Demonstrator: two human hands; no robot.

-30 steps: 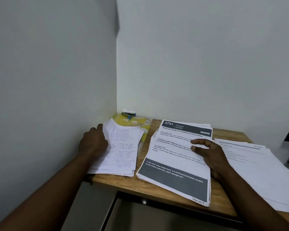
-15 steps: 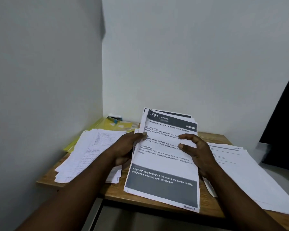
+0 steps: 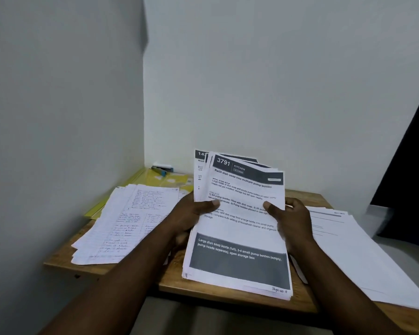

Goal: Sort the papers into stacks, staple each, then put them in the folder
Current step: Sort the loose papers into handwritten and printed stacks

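Tilting up at its far end from the table (image 3: 172, 284), the printed stack (image 3: 240, 238) is pinched along both long edges, thumbs on top, by the left hand (image 3: 191, 213) and right hand (image 3: 293, 221). Its long axis runs away from the body. The stapler (image 3: 162, 169) on the yellow folder (image 3: 169, 181) is judged nearer the left hand.

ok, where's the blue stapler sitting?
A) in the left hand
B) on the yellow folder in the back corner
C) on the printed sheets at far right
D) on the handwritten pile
B: the blue stapler lies on the yellow folder by the wall corner; the left hand and right hand grip only the printed stack.
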